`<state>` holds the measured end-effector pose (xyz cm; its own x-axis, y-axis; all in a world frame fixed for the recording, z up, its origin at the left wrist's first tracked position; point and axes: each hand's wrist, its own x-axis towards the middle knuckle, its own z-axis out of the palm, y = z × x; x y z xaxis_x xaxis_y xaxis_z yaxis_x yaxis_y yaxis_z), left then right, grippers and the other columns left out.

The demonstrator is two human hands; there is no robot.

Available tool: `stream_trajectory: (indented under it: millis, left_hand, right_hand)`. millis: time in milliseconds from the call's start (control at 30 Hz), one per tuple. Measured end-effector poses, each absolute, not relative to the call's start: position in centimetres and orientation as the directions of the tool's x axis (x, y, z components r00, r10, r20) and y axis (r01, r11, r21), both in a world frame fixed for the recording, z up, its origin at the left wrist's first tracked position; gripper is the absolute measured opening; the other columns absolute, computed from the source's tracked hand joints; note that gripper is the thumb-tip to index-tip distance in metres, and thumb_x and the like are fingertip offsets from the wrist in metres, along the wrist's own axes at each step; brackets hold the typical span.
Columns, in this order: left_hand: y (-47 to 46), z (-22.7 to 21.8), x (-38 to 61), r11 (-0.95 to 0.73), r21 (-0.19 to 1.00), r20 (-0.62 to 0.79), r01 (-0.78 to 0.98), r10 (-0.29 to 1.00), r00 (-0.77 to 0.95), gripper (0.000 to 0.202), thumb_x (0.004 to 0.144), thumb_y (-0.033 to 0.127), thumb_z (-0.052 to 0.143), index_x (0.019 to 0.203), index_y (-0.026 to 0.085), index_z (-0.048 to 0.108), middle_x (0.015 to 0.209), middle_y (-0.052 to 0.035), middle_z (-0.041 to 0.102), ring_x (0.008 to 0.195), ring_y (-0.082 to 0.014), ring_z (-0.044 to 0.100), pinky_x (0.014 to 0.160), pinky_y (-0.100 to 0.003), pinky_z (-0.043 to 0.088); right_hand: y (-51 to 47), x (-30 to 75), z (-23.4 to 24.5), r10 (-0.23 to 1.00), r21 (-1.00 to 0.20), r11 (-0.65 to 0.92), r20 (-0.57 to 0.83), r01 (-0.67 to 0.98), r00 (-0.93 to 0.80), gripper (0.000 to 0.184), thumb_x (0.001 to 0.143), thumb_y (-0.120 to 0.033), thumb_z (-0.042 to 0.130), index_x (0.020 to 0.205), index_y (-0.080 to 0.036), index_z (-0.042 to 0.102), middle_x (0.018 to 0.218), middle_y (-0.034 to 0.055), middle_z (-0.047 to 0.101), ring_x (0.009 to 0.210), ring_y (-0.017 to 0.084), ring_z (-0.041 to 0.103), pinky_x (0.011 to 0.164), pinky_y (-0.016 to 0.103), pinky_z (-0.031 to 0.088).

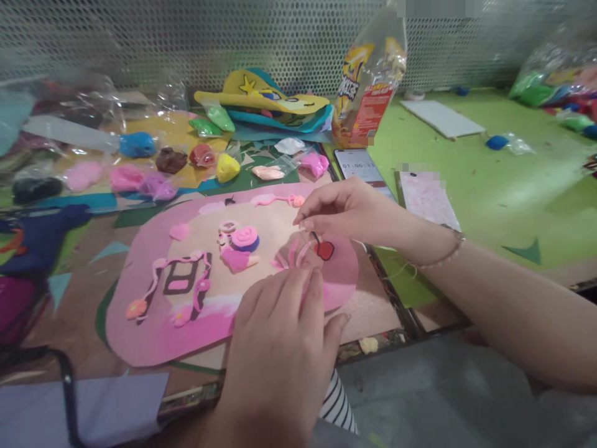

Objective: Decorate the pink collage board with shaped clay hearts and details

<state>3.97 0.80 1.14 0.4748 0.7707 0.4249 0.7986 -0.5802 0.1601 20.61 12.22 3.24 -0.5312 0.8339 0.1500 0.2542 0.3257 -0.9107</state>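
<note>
A pink board (149, 339) carries clay shapes: a dark ladder-like frame (181, 278), a pink spiral on a blue disc (245, 238) and a red cherry (324, 250). My left hand (284, 323) rests on the board's right part with fingers together, pressing pink clay strips (291, 254). My right hand (347, 208) hovers just above the cherry, thumb and fingers pinched at its thin dark stem (316, 238). A bracelet (448, 249) sits on my right wrist.
Clay lumps in plastic wrap, blue (137, 144), brown (170, 160), yellow (227, 167), pink (125, 178), lie behind the board. A snack bag (368, 87), a phone (359, 165), foam sheets (261, 96) and a mesh wall (186, 37) stand further back. The green tabletop (489, 186) extends right.
</note>
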Motion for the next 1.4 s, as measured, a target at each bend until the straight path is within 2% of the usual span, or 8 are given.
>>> stream_trajectory:
  millis: [267, 400, 500, 667, 1000, 1200, 1400]
  left_hand:
    - [1.2, 1.1, 5.2, -0.56, 0.241, 0.357, 0.792, 0.81, 0.464, 0.031, 0.089, 0.028, 0.053, 0.109, 0.006, 0.062, 0.116, -0.0159, 0.065, 0.108, -0.0345, 0.057, 0.087, -0.051, 0.047]
    - [1.4, 1.3, 5.3, -0.542, 0.288, 0.338, 0.79, 0.829, 0.446, 0.015, 0.088, 0.025, 0.053, 0.091, 0.011, 0.06, 0.102, -0.0162, 0.066, 0.1, -0.0348, 0.058, 0.082, -0.052, 0.049]
    - [1.3, 1.3, 5.4, -0.543, 0.276, 0.326, 0.793, 0.829, 0.454, 0.013, 0.086, 0.026, 0.055, 0.085, 0.014, 0.057, 0.096, -0.0156, 0.066, 0.096, -0.0342, 0.059, 0.081, -0.052, 0.05]
    - [1.0, 1.0, 5.5, -0.548, 0.251, 0.343, 0.798, 0.821, 0.456, 0.016, 0.087, 0.028, 0.054, 0.089, 0.012, 0.057, 0.108, -0.019, 0.066, 0.102, -0.036, 0.058, 0.084, -0.053, 0.049]
    - [1.3, 0.7, 5.3, -0.575, 0.244, 0.403, 0.781, 0.793, 0.458, 0.017, 0.088, 0.028, 0.054, 0.09, 0.011, 0.056, 0.101, -0.0175, 0.066, 0.098, -0.0336, 0.06, 0.082, -0.048, 0.049]
    - [1.2, 0.3, 5.2, -0.577, 0.243, 0.394, 0.78, 0.793, 0.464, 0.023, 0.09, 0.031, 0.053, 0.096, 0.009, 0.057, 0.106, -0.0192, 0.066, 0.104, -0.0348, 0.059, 0.087, -0.05, 0.05]
    - [1.2, 0.3, 5.3, -0.604, 0.226, 0.392, 0.764, 0.775, 0.496, 0.021, 0.091, 0.03, 0.051, 0.09, 0.01, 0.058, 0.112, -0.0227, 0.065, 0.108, -0.0367, 0.06, 0.084, -0.051, 0.053]
  right_hand:
    - [12.6, 20.7, 3.0, 0.842, -0.89, 0.358, 0.178, 0.281, -0.509, 0.012, 0.079, -0.026, 0.065, 0.081, -0.015, 0.068, 0.076, 0.0016, 0.066, 0.065, 0.01, 0.059, 0.061, 0.025, 0.049]
    - [12.7, 20.7, 3.0, 0.846, -0.879, 0.378, 0.201, 0.289, -0.495, 0.011, 0.078, -0.026, 0.066, 0.08, -0.015, 0.068, 0.077, 0.0015, 0.067, 0.066, 0.01, 0.058, 0.061, 0.025, 0.049]
    - [12.7, 20.7, 3.0, 0.844, -0.877, 0.38, 0.2, 0.293, -0.497, 0.011, 0.078, -0.026, 0.065, 0.08, -0.015, 0.068, 0.078, 0.0023, 0.067, 0.067, 0.011, 0.059, 0.062, 0.026, 0.049]
    - [12.8, 20.6, 2.9, 0.847, -0.873, 0.383, 0.201, 0.302, -0.492, 0.01, 0.078, -0.025, 0.065, 0.081, -0.015, 0.068, 0.079, 0.0023, 0.068, 0.069, 0.011, 0.06, 0.065, 0.027, 0.05]
    - [13.2, 20.6, 2.7, 0.857, -0.856, 0.4, 0.224, 0.326, -0.464, 0.011, 0.078, -0.025, 0.066, 0.08, -0.014, 0.068, 0.075, 0.0021, 0.068, 0.068, 0.011, 0.058, 0.065, 0.027, 0.048]
    - [13.2, 20.7, 2.6, 0.861, -0.841, 0.405, 0.219, 0.358, -0.459, 0.013, 0.079, -0.026, 0.066, 0.082, -0.014, 0.069, 0.079, 0.0037, 0.069, 0.073, 0.013, 0.061, 0.068, 0.028, 0.049]
    - [13.3, 20.7, 2.7, 0.869, -0.826, 0.407, 0.219, 0.389, -0.444, 0.009, 0.078, -0.024, 0.066, 0.079, -0.015, 0.069, 0.076, 0.0032, 0.07, 0.07, 0.013, 0.061, 0.067, 0.027, 0.05]
